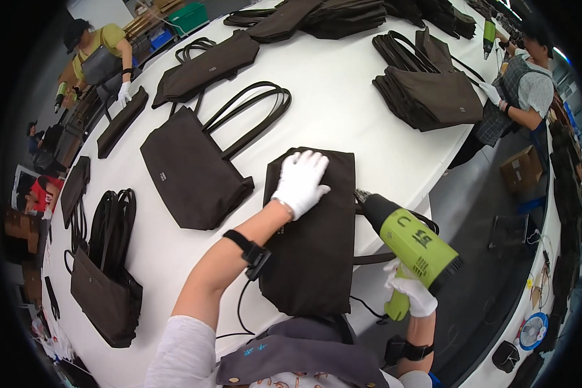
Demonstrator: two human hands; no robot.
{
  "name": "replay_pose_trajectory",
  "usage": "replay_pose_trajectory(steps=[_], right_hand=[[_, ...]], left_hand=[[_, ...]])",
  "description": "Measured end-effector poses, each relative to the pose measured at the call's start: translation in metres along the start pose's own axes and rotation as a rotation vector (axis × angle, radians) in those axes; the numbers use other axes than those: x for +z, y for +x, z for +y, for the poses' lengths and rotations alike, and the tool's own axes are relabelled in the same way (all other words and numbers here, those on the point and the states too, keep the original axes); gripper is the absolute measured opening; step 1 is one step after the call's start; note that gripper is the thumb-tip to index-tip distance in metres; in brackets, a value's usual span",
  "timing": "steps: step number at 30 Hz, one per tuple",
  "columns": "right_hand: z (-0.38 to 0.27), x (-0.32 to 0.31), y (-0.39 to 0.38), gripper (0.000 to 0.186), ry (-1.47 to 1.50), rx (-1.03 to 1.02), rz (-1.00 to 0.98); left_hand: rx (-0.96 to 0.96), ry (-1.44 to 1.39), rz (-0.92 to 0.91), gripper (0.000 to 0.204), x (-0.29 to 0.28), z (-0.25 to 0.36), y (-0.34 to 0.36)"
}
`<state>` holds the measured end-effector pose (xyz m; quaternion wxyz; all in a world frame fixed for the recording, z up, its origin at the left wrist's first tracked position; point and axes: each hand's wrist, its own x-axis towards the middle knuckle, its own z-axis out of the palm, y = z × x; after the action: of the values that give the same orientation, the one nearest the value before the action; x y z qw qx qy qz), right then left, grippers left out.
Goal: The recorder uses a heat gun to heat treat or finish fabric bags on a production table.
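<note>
A dark brown tote bag point(317, 258) lies flat on the white table in front of me, its handles at the right side, partly hidden by the tool. My left hand point(302, 181), in a white glove, rests flat on the bag's upper part with the fingers stretched out. In my right hand point(412, 292), also gloved, is a green heat gun point(417, 246), gripped round its handle. The gun's metal nozzle points up and left, close to the bag's right edge; whether it touches cannot be made out.
More dark tote bags point(194, 168) lie about the white table point(233, 304), with stacks point(427, 97) at the far side. Co-workers point(103, 55) stand across at left and at right point(517, 90), each with a green heat gun. A cardboard box point(522, 169) and small blue fan point(533, 331) are at right.
</note>
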<state>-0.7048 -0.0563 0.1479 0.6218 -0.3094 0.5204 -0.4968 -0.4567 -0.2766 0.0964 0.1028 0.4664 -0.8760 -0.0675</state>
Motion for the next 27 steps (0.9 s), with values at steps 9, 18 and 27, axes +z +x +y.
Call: replay_pose_trajectory(steps=[9,18,27], right_hand=[[-0.023,0.020,0.064,0.038,-0.094,0.037,0.022],[-0.030,-0.005,0.046,0.037,-0.449,0.063,-0.255],[-0.008,-0.037,-0.061,0.067,-0.460,0.121,-0.353]], left_hand=[[0.271,0.010,-0.074,0.053,0.045,-0.014,0.000],[0.073,-0.049,-0.126,0.066,0.019,-0.053,-0.008],[-0.551,-0.639,-0.055,0.080,0.002,-0.005,-0.190]])
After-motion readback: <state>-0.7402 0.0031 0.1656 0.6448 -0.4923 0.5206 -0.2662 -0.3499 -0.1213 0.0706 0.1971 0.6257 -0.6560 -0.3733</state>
